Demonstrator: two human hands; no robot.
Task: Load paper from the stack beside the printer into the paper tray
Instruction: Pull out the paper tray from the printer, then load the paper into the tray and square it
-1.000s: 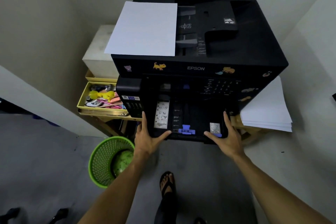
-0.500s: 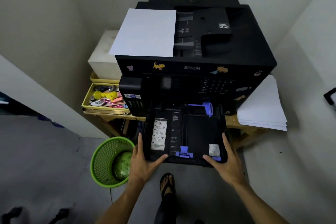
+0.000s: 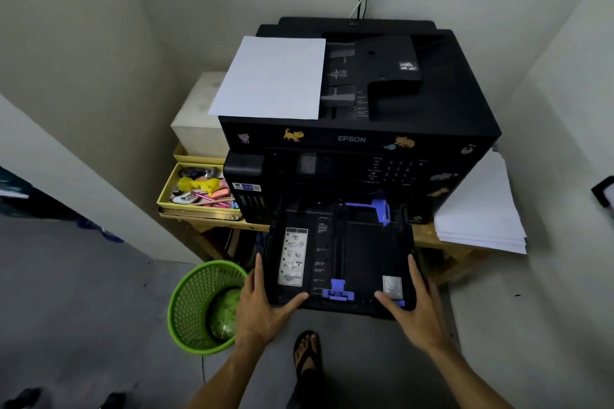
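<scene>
A black Epson printer (image 3: 392, 129) stands on a wooden table. Its black paper tray (image 3: 365, 252) sticks out from the front with no paper in it; blue guides show at its near edge and far right. My left hand (image 3: 262, 305) grips the tray's near left corner, thumb over the front rim. My right hand (image 3: 412, 309) grips the near right corner the same way. A stack of white paper (image 3: 481, 212) lies on the table to the printer's right. A single white sheet (image 3: 272, 76) rests on the printer's top left.
A green mesh waste basket (image 3: 196, 305) stands on the floor just left of my left hand. A yellow tray of stationery (image 3: 196, 192) and a white box (image 3: 196, 119) sit left of the printer. Walls close in on both sides. My sandalled foot (image 3: 307, 352) is under the tray.
Both hands have pulled the tray out of the printer toward me; it was nearly in a second ago and now sticks far out.
</scene>
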